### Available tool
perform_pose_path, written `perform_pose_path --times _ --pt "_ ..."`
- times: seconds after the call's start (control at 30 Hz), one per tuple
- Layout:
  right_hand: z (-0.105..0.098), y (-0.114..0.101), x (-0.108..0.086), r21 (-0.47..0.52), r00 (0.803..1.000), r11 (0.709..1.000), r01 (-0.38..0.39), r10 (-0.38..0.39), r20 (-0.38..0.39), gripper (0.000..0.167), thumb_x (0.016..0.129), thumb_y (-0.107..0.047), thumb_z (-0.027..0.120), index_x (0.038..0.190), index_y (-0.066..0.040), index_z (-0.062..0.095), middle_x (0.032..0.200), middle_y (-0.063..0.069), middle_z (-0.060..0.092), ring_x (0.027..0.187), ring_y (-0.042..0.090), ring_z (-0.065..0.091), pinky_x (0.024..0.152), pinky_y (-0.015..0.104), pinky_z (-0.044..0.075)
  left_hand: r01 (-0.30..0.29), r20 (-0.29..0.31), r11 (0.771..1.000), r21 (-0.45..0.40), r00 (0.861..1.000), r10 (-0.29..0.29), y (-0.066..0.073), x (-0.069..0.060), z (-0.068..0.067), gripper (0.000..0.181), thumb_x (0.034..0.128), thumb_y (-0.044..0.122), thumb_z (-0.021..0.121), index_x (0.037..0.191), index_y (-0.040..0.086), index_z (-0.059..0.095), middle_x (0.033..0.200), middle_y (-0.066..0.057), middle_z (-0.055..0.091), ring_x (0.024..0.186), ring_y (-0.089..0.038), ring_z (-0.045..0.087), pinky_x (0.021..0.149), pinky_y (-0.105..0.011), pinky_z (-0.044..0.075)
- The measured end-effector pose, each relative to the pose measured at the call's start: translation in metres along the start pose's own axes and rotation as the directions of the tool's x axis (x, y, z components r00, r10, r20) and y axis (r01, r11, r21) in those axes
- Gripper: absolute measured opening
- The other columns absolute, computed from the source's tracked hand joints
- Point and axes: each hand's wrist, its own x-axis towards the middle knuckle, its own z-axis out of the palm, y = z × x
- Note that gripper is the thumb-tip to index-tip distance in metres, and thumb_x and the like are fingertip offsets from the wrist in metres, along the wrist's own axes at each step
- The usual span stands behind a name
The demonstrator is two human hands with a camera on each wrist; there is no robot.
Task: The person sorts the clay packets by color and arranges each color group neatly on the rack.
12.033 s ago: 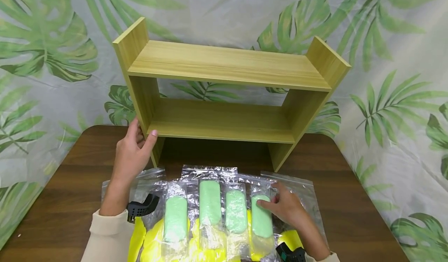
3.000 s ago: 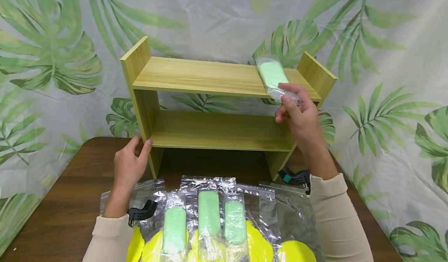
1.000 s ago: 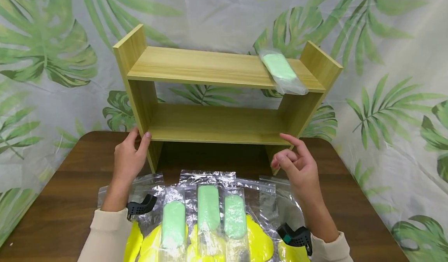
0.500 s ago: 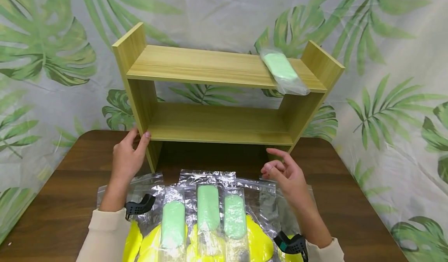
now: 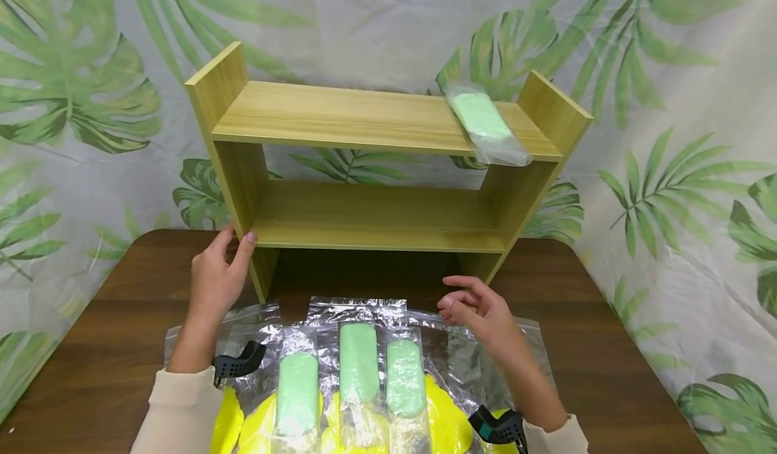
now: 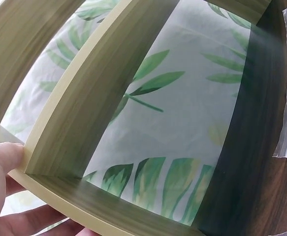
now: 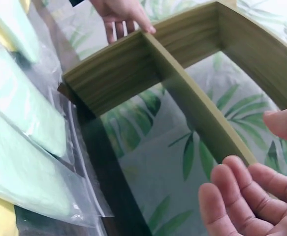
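Note:
A small wooden shelf [image 5: 352, 212] with two boards stands on the table. My left hand [image 5: 215, 275] grips its left side panel, thumb on the front edge by the middle board and fingers round the outside, as the left wrist view shows. On the top board, towards the right, lies a pale green pad in a clear bag [image 5: 482, 118], its near end hanging over the front edge. My right hand [image 5: 476, 312] is in the air before the shelf, fingers loosely bent and holding nothing. Below it lie three more bagged green pads [image 5: 358, 363].
Yellow pieces in clear zip bags [image 5: 446, 413] lie under the green pads along the table's near side. The dark wooden table [image 5: 607, 359] reaches to a leaf-patterned cloth [image 5: 376, 15] hanging behind the shelf.
One bagged green pad has gone from the table to the top board, carried and let go by my right hand, which has since come down and left. My left hand stays on the shelf.

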Motion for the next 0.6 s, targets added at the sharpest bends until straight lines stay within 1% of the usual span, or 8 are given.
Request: perform_pose_path --times 0.07,0.2,0.33,0.4,0.5,0.6 --pt "0.001 0.002 0.000 0.003 1.000 1.000 -0.025 0.025 0.013 0.038 0.095 -0.003 0.058 0.130 0.007 0.046 0.097 0.004 0.069 0.083 0.019 0.069 0.077 0.037 0.056 0.000 -0.006 1.000 0.000 1.000 0.000 0.000 -0.001 0.000 0.040 0.1002 0.038 0.050 0.121 0.005 0.059 0.107 -0.023 0.068 0.099 -0.039 0.065 0.078 -0.054 0.050" --pt "0.004 0.004 -0.001 0.005 0.995 0.995 -0.099 0.099 0.026 0.040 0.094 -0.005 0.061 0.130 0.006 0.047 0.100 0.008 0.068 0.088 0.026 0.069 0.079 0.037 0.055 -0.007 -0.015 1.000 0.005 1.000 0.007 0.001 -0.001 0.001 0.038 0.1002 0.037 0.050 0.118 0.004 0.060 0.105 -0.023 0.068 0.097 -0.040 0.066 0.076 -0.053 0.049" --pt "0.006 0.007 -0.001 -0.029 0.984 0.984 -0.173 0.174 0.043 0.042 0.094 -0.009 0.063 0.131 0.005 0.047 0.105 0.019 0.065 0.089 0.027 0.069 0.080 0.036 0.055 -0.011 -0.005 1.000 0.015 1.000 0.011 0.000 -0.001 0.000 0.039 0.1005 0.037 0.049 0.118 0.004 0.059 0.106 -0.024 0.068 0.097 -0.040 0.065 0.076 -0.054 0.049" --pt "0.007 0.008 -0.001 -0.047 0.978 0.979 -0.199 0.201 0.055 0.044 0.094 -0.010 0.063 0.132 0.004 0.046 0.109 0.026 0.062 0.090 0.029 0.068 0.080 0.036 0.055 -0.011 0.001 1.000 0.014 1.000 0.011 0.000 -0.001 0.000 0.040 0.1006 0.038 0.049 0.121 0.005 0.059 0.107 -0.024 0.068 0.098 -0.041 0.065 0.076 -0.055 0.049" --pt "0.007 0.010 -0.001 -0.070 0.969 0.972 -0.226 0.232 0.084 0.047 0.094 -0.013 0.063 0.134 0.004 0.044 0.111 0.030 0.059 0.096 0.039 0.065 0.081 0.038 0.055 -0.012 0.008 1.000 0.009 1.000 0.012 0.000 0.000 0.000 0.041 0.1008 0.038 0.048 0.123 0.005 0.058 0.108 -0.024 0.067 0.099 -0.041 0.064 0.077 -0.056 0.049" --pt "0.006 0.012 -0.001 -0.085 0.959 0.965 -0.249 0.258 0.119 0.050 0.094 -0.015 0.064 0.135 0.003 0.042 0.111 0.027 0.059 0.099 0.047 0.061 0.082 0.040 0.054 -0.019 0.007 1.000 0.007 1.000 0.019 0.000 0.000 0.000 0.041 0.1009 0.038 0.048 0.123 0.005 0.058 0.107 -0.023 0.068 0.098 -0.040 0.065 0.077 -0.055 0.049"
